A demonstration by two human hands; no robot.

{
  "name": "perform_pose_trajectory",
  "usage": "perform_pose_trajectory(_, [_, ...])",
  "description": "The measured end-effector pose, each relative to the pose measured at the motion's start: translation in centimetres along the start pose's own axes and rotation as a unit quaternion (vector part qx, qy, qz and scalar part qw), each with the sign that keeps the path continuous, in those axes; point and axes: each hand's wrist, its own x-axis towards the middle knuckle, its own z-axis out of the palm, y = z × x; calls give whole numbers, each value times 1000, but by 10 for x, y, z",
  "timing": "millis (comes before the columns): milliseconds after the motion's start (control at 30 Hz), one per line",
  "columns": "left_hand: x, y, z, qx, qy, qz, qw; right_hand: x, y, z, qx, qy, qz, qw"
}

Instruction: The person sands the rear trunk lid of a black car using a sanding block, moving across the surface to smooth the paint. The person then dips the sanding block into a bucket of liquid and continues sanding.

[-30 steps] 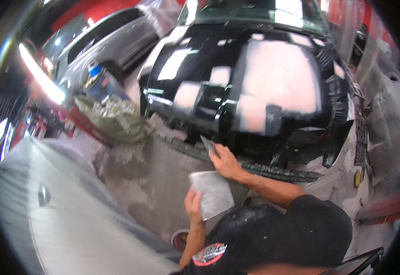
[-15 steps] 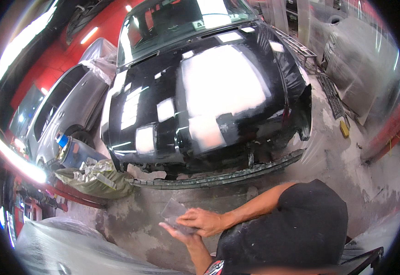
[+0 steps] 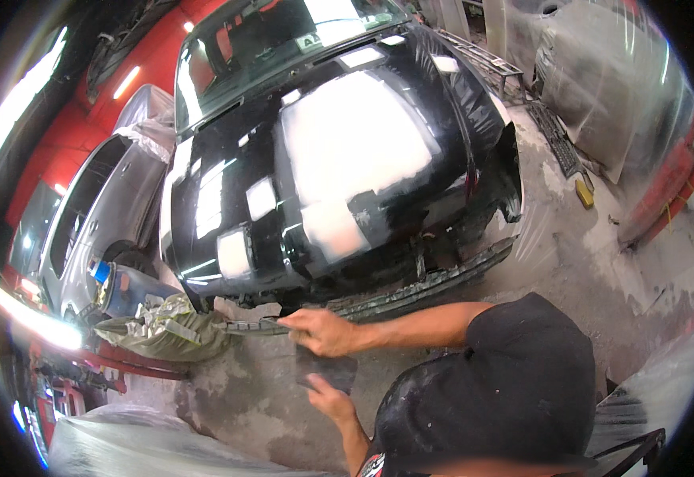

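My left hand (image 3: 331, 401) grips a square, flat plate (image 3: 329, 370), which now looks dark grey, by its lower part. Just above it my right hand (image 3: 323, 332) is closed on a thin spreader (image 3: 285, 321), seen almost edge-on and largely hidden by my fingers. Beyond my hands stands a black car, its front bumper cover off and a bare crossbeam (image 3: 474, 262) exposed. Its hood (image 3: 458, 179) carries a large pale filler or primer patch (image 3: 351, 139) and several smaller pale patches.
At left, a silver car (image 3: 108, 207) stands behind a drum (image 3: 132, 288) and a stuffed bag (image 3: 148, 332). On the right are plastic-draped panels (image 3: 601, 95), a red metal beam (image 3: 657, 203) and a yellow block (image 3: 584, 193) on the floor. Plastic sheeting (image 3: 148, 445) covers something at lower left.
Both hands came together over the plate; since then my right hand has risen above it, leftward, and my left hand sits slightly lower. The view has shifted, moving the car leftward in the picture.
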Motion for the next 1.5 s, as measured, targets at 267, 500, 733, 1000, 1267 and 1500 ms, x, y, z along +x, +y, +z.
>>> perform_pose_trajectory(267, [19,14,-19,-322,68,-229,916,40,18,-16,428,174,306,832])
perform_pose_trajectory(500, [23,8,11,-414,55,-297,859,-26,16,21,346,22,321,882])
perform_pose_trajectory(733, [56,29,-30,-355,37,-167,919,-51,8,-21,143,-200,246,938])
perform_pose_trajectory(1000, [51,85,-70,73,-74,57,993,-13,-9,-107,256,-119,158,946])
perform_pose_trajectory(1267, [38,118,-55,85,-123,69,986,5,-33,-86,140,-199,73,967])
perform_pose_trajectory(1500, [44,126,-63,-179,177,203,946,-19,-46,-52,56,-406,39,911])
